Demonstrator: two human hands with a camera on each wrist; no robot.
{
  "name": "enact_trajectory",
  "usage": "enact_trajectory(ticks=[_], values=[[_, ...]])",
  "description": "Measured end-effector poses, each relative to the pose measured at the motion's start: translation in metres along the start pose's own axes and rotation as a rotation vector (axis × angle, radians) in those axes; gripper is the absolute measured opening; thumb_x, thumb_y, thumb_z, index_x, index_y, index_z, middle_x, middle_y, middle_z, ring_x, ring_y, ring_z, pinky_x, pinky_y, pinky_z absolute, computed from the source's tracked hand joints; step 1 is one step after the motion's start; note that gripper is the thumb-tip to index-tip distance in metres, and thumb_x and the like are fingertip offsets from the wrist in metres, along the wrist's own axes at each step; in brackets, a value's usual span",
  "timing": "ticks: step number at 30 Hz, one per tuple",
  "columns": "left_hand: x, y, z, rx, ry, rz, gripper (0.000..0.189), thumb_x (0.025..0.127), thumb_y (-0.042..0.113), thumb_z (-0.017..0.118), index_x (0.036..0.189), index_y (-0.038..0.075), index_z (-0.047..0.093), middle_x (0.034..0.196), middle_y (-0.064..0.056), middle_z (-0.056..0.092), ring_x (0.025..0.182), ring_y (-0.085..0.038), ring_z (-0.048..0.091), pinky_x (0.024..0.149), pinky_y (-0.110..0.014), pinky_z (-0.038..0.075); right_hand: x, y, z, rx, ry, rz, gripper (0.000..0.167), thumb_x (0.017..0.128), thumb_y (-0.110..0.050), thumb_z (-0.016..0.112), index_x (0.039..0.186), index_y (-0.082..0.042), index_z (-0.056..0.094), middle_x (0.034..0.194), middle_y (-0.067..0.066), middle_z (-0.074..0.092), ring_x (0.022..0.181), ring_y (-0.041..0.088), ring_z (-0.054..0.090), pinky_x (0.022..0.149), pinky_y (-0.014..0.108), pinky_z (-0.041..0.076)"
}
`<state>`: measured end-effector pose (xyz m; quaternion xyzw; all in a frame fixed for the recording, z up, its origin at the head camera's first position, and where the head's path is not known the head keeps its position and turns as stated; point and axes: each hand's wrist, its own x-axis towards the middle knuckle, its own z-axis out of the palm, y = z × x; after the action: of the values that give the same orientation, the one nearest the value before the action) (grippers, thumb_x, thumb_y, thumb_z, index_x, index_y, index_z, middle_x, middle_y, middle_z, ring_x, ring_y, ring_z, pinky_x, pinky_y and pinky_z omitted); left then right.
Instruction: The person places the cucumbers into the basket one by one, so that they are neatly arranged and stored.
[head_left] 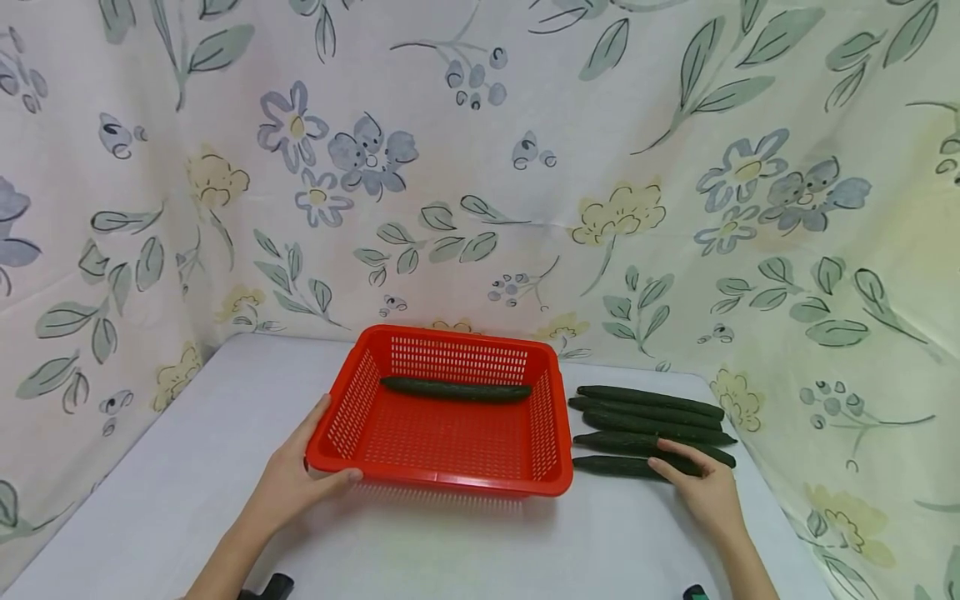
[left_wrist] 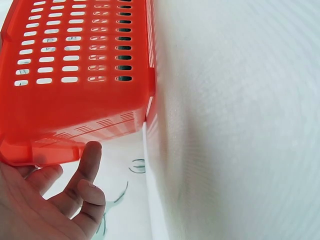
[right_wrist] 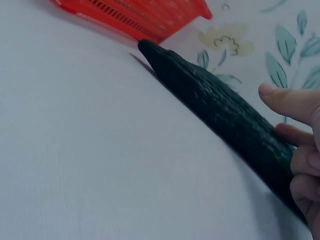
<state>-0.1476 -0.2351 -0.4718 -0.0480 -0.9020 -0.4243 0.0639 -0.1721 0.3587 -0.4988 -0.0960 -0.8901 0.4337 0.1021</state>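
Observation:
A red plastic basket (head_left: 442,477) with slotted walls stands on the table, and one dark green cucumber (head_left: 455,390) lies inside along its far wall. My left hand (head_left: 300,475) holds the basket's near left corner, thumb at the front rim and fingers along the left side. Right of the basket, several cucumbers (head_left: 652,421) lie side by side. My right hand (head_left: 705,492) is over the two nearest ones, with thumb and index finger spread apart. In the right wrist view, its fingertips (right_wrist: 266,90) come right beside the nearest cucumber (right_wrist: 215,107), whose right end they hide.
A white cloth-covered table (head_left: 225,417) bears everything. Behind and beside it hangs a floral curtain (head_left: 465,167). Dark straps (head_left: 277,587) show near the wrists at the bottom edge. The basket's right wall stands close to the cucumbers' left tips.

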Motion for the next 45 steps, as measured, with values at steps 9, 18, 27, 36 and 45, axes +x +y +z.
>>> enact_trajectory(ticks=[9, 18, 27, 36, 45], values=[[-0.001, -0.001, 0.0, -0.008, 0.003, 0.004, 0.121, 0.082, 0.051, 0.089, 0.173, 0.025, 0.013, 0.171, -0.021, 0.031, 0.146, -0.048, 0.044, 0.098, -0.063, 0.058, 0.001, 0.017, -0.001, -0.038, -0.057, -0.025, 0.048, 0.083, -0.04, 0.092, 0.121, -0.013, 0.081, 0.126, 0.008, 0.076, 0.082, -0.006, 0.062, 0.07, 0.017, 0.052], [-0.001, 0.0, 0.001, -0.005, 0.001, 0.005, 0.121, 0.082, 0.052, 0.088, 0.173, 0.027, 0.012, 0.171, -0.021, 0.031, 0.147, -0.048, 0.043, 0.099, -0.065, 0.057, 0.002, 0.02, -0.002, -0.164, -0.079, -0.11, 0.044, 0.083, -0.043, 0.091, 0.116, -0.016, 0.082, 0.127, 0.012, 0.076, 0.121, 0.018, 0.064, 0.104, 0.055, 0.051], [0.0, 0.001, 0.0, -0.001, -0.003, 0.002, 0.121, 0.082, 0.053, 0.088, 0.173, 0.028, 0.011, 0.171, -0.02, 0.031, 0.147, -0.047, 0.044, 0.1, -0.065, 0.056, -0.001, 0.021, -0.001, -0.181, -0.092, -0.109, 0.048, 0.083, -0.042, 0.092, 0.119, -0.013, 0.081, 0.131, 0.022, 0.072, 0.126, 0.047, 0.064, 0.1, 0.063, 0.053], [0.0, -0.001, 0.0, 0.001, -0.001, -0.004, 0.121, 0.082, 0.052, 0.089, 0.172, 0.028, 0.012, 0.172, -0.019, 0.03, 0.148, -0.047, 0.043, 0.102, -0.066, 0.054, 0.001, 0.022, 0.001, -0.208, -0.052, -0.142, 0.043, 0.081, -0.044, 0.093, 0.114, -0.017, 0.083, 0.125, 0.016, 0.076, 0.123, 0.043, 0.067, 0.097, 0.058, 0.055], [-0.001, 0.001, -0.001, -0.009, -0.003, -0.012, 0.121, 0.082, 0.054, 0.088, 0.172, 0.028, 0.012, 0.172, -0.019, 0.031, 0.148, -0.047, 0.042, 0.1, -0.065, 0.056, -0.004, 0.017, -0.001, -0.197, -0.012, -0.132, 0.046, 0.081, -0.046, 0.092, 0.113, -0.014, 0.084, 0.123, 0.015, 0.077, 0.122, 0.047, 0.066, 0.1, 0.066, 0.052]])
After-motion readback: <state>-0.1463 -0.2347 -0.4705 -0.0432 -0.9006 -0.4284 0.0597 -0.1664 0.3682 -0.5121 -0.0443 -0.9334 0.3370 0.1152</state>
